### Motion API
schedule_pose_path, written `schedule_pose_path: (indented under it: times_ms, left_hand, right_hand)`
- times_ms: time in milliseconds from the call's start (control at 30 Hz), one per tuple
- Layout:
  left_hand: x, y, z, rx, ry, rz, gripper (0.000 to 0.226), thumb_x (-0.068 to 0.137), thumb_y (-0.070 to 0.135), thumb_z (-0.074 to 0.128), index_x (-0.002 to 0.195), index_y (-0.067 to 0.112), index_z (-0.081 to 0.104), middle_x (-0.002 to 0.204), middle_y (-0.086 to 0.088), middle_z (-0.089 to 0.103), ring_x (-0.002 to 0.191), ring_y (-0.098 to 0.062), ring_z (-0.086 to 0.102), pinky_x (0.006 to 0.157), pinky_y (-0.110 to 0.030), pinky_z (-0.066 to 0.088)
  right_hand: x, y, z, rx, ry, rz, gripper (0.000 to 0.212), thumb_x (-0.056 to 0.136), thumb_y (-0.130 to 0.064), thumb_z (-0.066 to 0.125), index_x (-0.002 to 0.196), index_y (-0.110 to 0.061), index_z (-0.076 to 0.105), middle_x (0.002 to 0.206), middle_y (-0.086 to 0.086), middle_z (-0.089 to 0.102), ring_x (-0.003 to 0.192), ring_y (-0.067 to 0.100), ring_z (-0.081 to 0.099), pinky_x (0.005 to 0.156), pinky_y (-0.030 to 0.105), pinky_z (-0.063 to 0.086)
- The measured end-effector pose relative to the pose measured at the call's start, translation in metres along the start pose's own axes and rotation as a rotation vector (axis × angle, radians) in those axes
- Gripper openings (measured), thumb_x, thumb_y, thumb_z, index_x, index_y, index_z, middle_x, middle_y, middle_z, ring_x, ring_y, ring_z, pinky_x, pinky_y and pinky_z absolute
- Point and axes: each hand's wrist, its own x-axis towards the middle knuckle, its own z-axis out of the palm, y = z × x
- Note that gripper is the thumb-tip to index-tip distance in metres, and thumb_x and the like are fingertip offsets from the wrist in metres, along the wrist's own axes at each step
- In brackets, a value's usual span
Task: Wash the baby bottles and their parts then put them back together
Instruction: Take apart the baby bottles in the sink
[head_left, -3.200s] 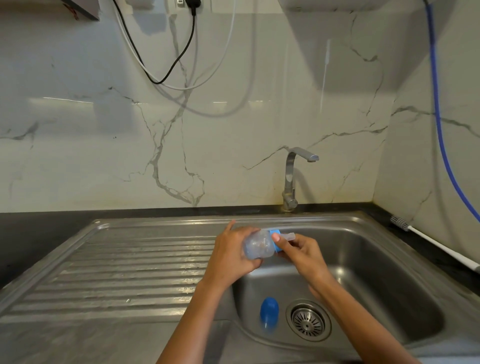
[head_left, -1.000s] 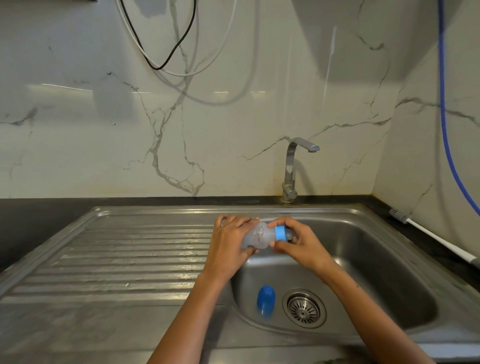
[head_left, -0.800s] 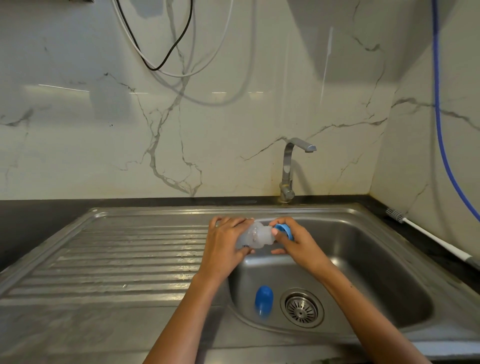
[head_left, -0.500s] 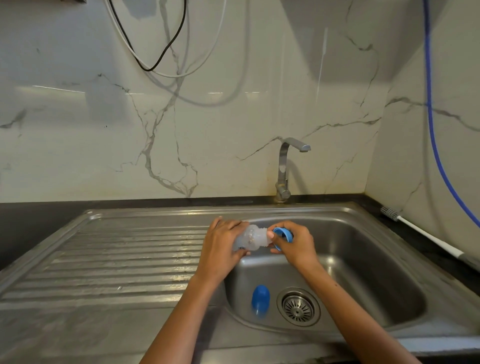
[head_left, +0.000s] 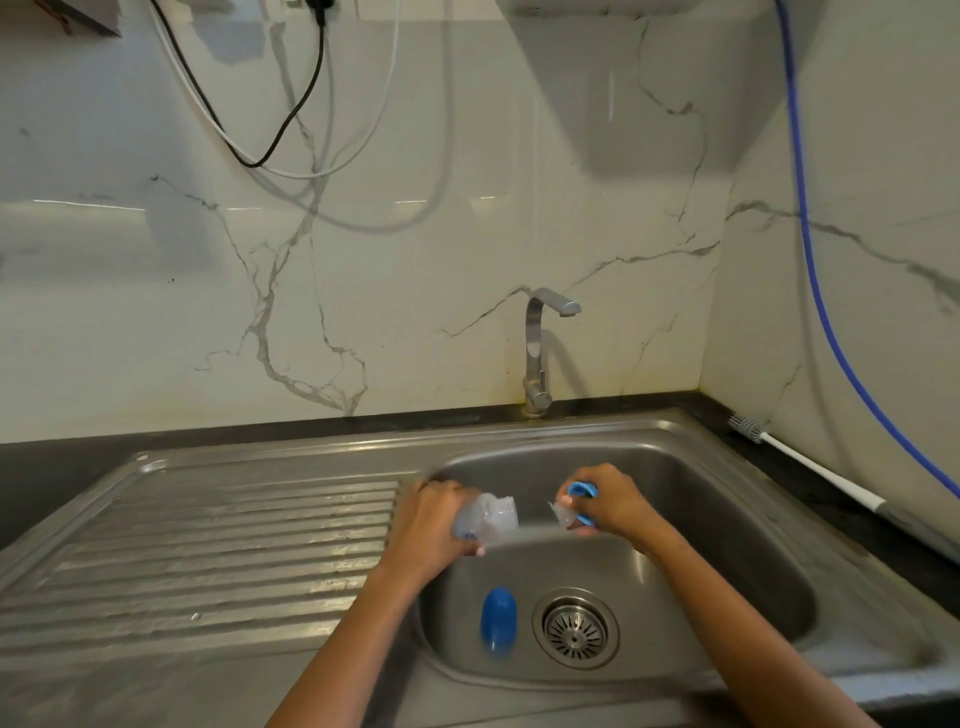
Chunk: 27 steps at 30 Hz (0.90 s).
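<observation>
Bottle (head_left: 485, 518) and collar (head_left: 579, 504) are apart, held over the left half of the sink (head_left: 727, 519). Your left hand (head_left: 434, 525) wraps its fingers around the clear bottle body, whose open neck points right. Your right hand (head_left: 613, 506) pinches the blue screw collar with the clear teat (head_left: 560, 513) seated in it, the two parts near each other but not touching. A blue cap (head_left: 498, 618) lies on the sink floor just beside the drain (head_left: 575, 627).

Judged from this layout, you are at the dismantling stage. The cap is off, and the collar is off the neck. The teat has yet to be pushed out of the collar. The tap (head_left: 540, 353) shows no running water, and no suds show on any part, so washing appears not yet begun. A long brush (head_left: 810, 467) lies untouched on the worktop (head_left: 62, 467) at the right, against the wall.

Left to do: wash the body, teat, collar and cap, rinse them, then reassemble. Only one bottle is visible; whether others wait out of view cannot be told.
</observation>
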Motion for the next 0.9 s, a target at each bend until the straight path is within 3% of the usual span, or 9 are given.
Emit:
schedule_pose_path:
  times_ms: [100, 267, 500, 633, 733, 900]
  left_hand:
    - [0.024, 0.008, 0.015, 0.123, -0.133, -0.002, 0.057, 0.075, 0.047, 0.074, 0.124, 0.023, 0.058, 0.118, 0.000, 0.064, 0.110, -0.016, 0.057, 0.100, -0.031, 0.037]
    - [0.052, 0.013, 0.050, 0.318, -0.443, 0.010, 0.050, 0.080, 0.049, 0.067, 0.112, 0.010, 0.060, 0.114, -0.008, 0.065, 0.107, -0.024, 0.059, 0.098, -0.035, 0.035]
    - [0.058, 0.008, 0.077, 0.407, -0.667, -0.060, 0.047, 0.085, 0.051, 0.061, 0.107, 0.010, 0.063, 0.112, -0.010, 0.066, 0.105, -0.025, 0.060, 0.093, -0.033, 0.039]
    - [0.060, 0.007, 0.082, 0.432, -0.669, -0.084, 0.045, 0.088, 0.047, 0.059, 0.112, 0.009, 0.061, 0.117, -0.009, 0.063, 0.109, -0.025, 0.058, 0.097, -0.033, 0.037]
    - [0.064, 0.011, 0.074, 0.398, -0.581, -0.103, 0.038, 0.091, 0.040, 0.057, 0.113, 0.009, 0.061, 0.117, -0.010, 0.063, 0.110, -0.025, 0.058, 0.096, -0.033, 0.037]
    - [0.053, 0.019, 0.038, 0.126, -0.307, -0.143, 0.038, 0.094, 0.041, 0.051, 0.111, 0.009, 0.063, 0.112, -0.011, 0.065, 0.106, -0.026, 0.059, 0.096, -0.035, 0.040]
  right_hand:
    - [0.009, 0.024, -0.001, -0.189, 0.020, 0.076, 0.005, 0.093, -0.011, 0.061, 0.096, -0.012, 0.064, 0.100, 0.011, 0.063, 0.075, 0.016, 0.062, 0.052, 0.014, 0.048]
    - [0.017, 0.037, -0.001, -0.295, -0.011, 0.080, 0.011, 0.091, -0.010, 0.063, 0.101, -0.008, 0.067, 0.106, 0.016, 0.065, 0.090, 0.027, 0.066, 0.082, 0.034, 0.057]
    - [0.025, 0.039, 0.011, -0.339, -0.096, 0.025, 0.009, 0.091, -0.010, 0.062, 0.098, -0.007, 0.068, 0.103, 0.016, 0.066, 0.074, 0.021, 0.061, 0.071, 0.028, 0.055]
    - [0.028, 0.038, 0.015, -0.347, -0.121, 0.015, 0.010, 0.091, -0.010, 0.063, 0.098, -0.007, 0.068, 0.105, 0.016, 0.066, 0.082, 0.025, 0.065, 0.075, 0.030, 0.057]
    - [0.031, 0.040, 0.013, -0.352, -0.114, 0.011, 0.011, 0.090, -0.013, 0.065, 0.100, -0.008, 0.068, 0.106, 0.013, 0.065, 0.089, 0.025, 0.066, 0.079, 0.032, 0.058]
    - [0.034, 0.042, 0.011, -0.361, -0.125, 0.049, 0.005, 0.088, -0.009, 0.065, 0.092, -0.010, 0.068, 0.097, 0.013, 0.067, 0.069, 0.019, 0.065, 0.068, 0.028, 0.058]
